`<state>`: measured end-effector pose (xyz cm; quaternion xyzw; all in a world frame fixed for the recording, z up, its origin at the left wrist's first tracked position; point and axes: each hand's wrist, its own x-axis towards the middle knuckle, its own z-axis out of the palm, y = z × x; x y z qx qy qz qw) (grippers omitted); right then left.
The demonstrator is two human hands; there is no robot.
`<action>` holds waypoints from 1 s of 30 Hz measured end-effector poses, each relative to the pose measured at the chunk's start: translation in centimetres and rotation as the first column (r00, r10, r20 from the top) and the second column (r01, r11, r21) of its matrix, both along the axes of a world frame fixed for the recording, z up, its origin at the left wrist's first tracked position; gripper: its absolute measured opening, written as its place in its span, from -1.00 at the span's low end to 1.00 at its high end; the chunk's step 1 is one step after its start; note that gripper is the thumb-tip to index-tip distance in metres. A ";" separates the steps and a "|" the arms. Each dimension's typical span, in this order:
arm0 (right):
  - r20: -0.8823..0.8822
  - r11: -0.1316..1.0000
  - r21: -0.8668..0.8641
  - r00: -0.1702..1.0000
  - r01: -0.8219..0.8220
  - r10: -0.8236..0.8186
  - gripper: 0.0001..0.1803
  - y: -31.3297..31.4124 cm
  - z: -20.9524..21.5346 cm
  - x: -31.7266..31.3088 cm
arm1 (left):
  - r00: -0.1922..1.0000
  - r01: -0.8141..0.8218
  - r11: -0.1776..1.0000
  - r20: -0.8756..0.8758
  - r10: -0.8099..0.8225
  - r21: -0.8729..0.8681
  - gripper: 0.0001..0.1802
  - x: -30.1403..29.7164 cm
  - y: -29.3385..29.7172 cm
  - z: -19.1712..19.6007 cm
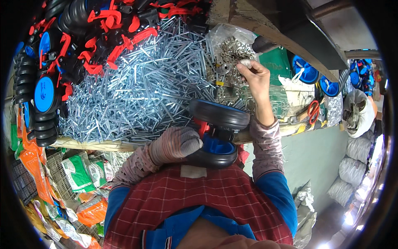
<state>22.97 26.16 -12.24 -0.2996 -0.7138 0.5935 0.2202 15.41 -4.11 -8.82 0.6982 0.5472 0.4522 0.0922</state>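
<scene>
A: Where is the twin-wheel caster (216, 133) right now?

B: Pressed against the person's chest, just below the edge of the worktop (95, 144). The gloved left hand (176, 144) is wrapped closed around its side, clamping it there; I judge that keeps it steady and close to the parts.

A: And the other hand?

B: The bare right hand (256, 76) reaches up over the clear bag of nuts and washers (230, 56). Its fingertips are pinched together on a small silvery piece, probably a nut, too small to be sure.

A: What else lies within reach?

B: A broad heap of silver bolts (141, 91) covers the worktop, with finished black casters (41, 91) with blue hubs and red levers stacked at the left. Red-handled scissors (314, 110) lie off to the right. Everything seems laid out so one hand can pick while the other holds.
</scene>
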 end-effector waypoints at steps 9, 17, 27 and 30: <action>-0.074 0.930 0.367 0.996 -0.022 0.053 -0.85 -2.8 0.9 0.2 | 1.000 0.016 0.999 0.003 -0.016 -0.047 -0.60 0.1 0.0 -0.2; -0.035 0.902 0.364 0.964 -0.233 0.263 -0.62 -3.4 1.1 5.0 | 0.845 -0.182 0.910 0.414 0.339 -0.372 -0.48 -1.5 3.1 5.5; -0.084 0.903 -0.427 0.996 -0.051 0.017 -0.57 -1.4 -1.4 -0.2 | 0.421 -0.024 0.861 0.776 0.469 -0.507 -0.38 -7.5 13.9 6.3; -0.133 0.911 -0.409 0.991 -0.053 -0.002 -0.57 -1.5 -2.4 0.0 | 0.511 -0.050 0.875 0.741 0.437 -0.482 -0.38 -7.6 13.5 6.2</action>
